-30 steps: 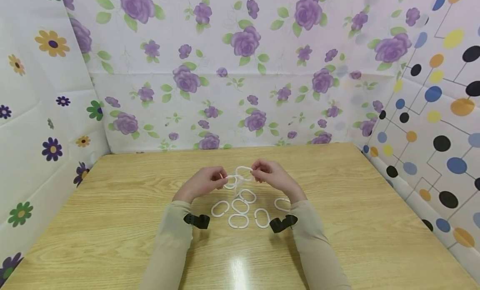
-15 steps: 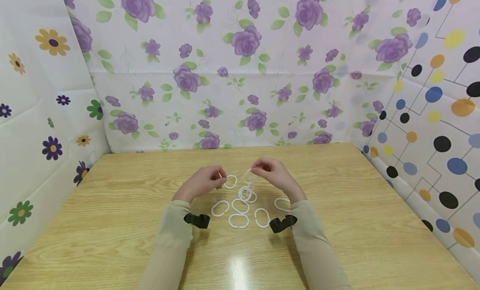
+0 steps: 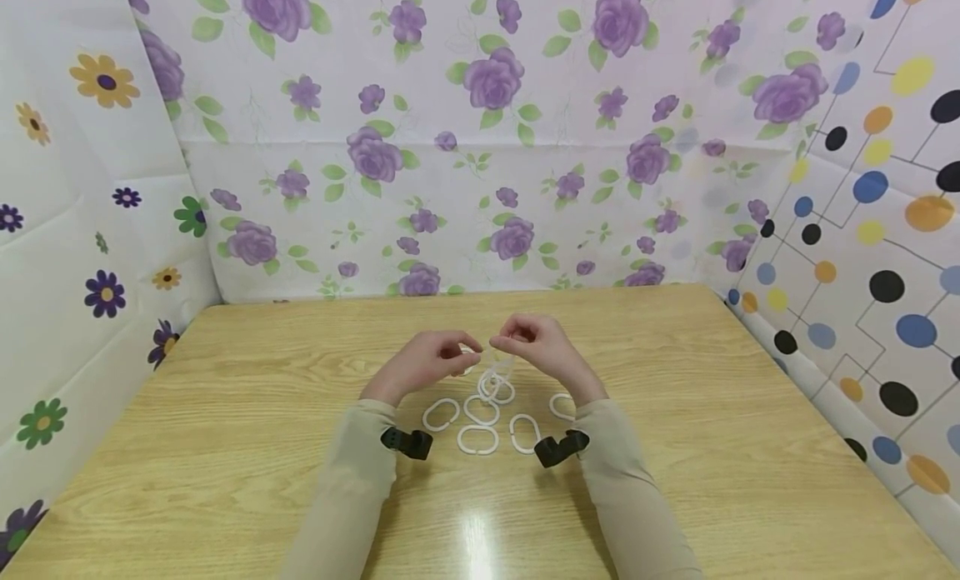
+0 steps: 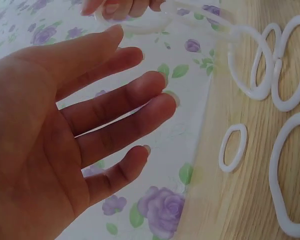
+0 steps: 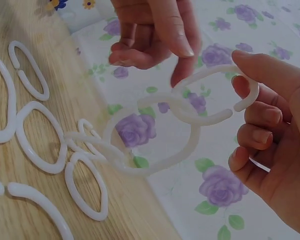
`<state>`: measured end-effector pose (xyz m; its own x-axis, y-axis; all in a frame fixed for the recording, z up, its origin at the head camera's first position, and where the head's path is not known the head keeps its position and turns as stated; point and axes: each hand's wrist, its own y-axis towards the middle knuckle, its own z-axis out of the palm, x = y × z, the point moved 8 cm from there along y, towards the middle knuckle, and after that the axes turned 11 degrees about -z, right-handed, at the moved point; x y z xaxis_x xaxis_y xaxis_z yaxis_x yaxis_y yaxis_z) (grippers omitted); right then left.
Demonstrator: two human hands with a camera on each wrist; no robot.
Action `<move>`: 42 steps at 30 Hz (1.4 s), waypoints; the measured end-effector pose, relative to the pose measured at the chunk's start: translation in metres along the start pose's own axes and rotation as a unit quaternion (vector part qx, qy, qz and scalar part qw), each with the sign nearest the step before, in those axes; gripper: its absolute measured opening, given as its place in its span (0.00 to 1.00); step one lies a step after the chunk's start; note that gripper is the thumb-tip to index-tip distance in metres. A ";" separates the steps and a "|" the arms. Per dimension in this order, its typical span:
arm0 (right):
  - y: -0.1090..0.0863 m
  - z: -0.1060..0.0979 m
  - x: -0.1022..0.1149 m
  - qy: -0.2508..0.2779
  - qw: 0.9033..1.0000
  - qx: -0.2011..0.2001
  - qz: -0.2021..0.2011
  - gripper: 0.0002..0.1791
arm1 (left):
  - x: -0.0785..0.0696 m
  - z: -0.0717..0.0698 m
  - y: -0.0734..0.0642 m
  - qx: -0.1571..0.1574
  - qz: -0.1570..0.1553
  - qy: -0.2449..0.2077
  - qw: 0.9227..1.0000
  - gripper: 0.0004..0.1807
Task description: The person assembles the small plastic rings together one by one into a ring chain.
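Observation:
My right hand [image 3: 542, 344] is raised over the table, pinching a white plastic chain link [image 5: 215, 120] between thumb and fingers. Hooked through it is a second link [image 5: 192, 140], and a further link [image 5: 97, 143] dangles below, close over links on the table. My left hand [image 3: 431, 362] holds nothing; the left wrist view shows its fingers spread and relaxed. In the right wrist view, a left fingertip comes right to the edge of the held link. Beneath the left hand, one loose link [image 4: 233, 148] lies on the wood, partly hidden in the head view.
Several more links lie on the wooden table [image 3: 225, 447], among them an oval link [image 3: 441, 415] to the left, a link [image 3: 477, 440] nearest me and a link [image 3: 525, 434] to the right. Another link [image 3: 561, 406] is partly covered by the right wrist. Floral cloth [image 3: 450, 188] stands behind.
The chain, stretched toward both hands a second ago, now hangs down from my right hand. My left hand has moved right, over the loose link and close to the right fingertips.

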<state>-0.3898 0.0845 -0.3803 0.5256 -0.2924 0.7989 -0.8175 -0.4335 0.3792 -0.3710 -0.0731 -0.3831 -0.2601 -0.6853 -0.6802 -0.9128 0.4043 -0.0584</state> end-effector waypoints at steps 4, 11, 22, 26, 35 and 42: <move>0.002 0.006 0.002 -0.001 1.000 0.016 -0.014 0.11 | -0.006 0.000 -0.001 -0.006 0.008 0.003 1.000 0.17; 0.004 0.012 0.005 -0.006 0.999 0.034 -0.027 0.09 | -0.011 0.002 0.000 -0.004 0.032 0.005 0.999 0.08; 0.003 0.014 -0.006 0.021 0.998 0.064 -0.016 0.16 | -0.007 -0.009 -0.003 -0.044 0.041 -0.002 0.998 0.09; 0.002 0.016 -0.015 0.011 0.997 0.073 -0.005 0.17 | -0.007 -0.015 -0.005 -0.070 0.045 -0.001 0.997 0.09; -0.012 0.030 -0.038 -0.069 0.981 0.159 0.081 0.12 | -0.006 -0.031 -0.011 -0.129 0.039 -0.007 0.991 0.09; -0.017 0.028 -0.052 -0.113 0.974 0.165 0.110 0.11 | -0.004 -0.037 -0.013 -0.141 0.031 -0.032 0.989 0.10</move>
<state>-0.3971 0.0837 -0.4414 0.4157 -0.5725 0.7067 -0.8157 -0.5784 0.0113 -0.3697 -0.0981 -0.3521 -0.3057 -0.6206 -0.7221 -0.9498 0.2524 0.1852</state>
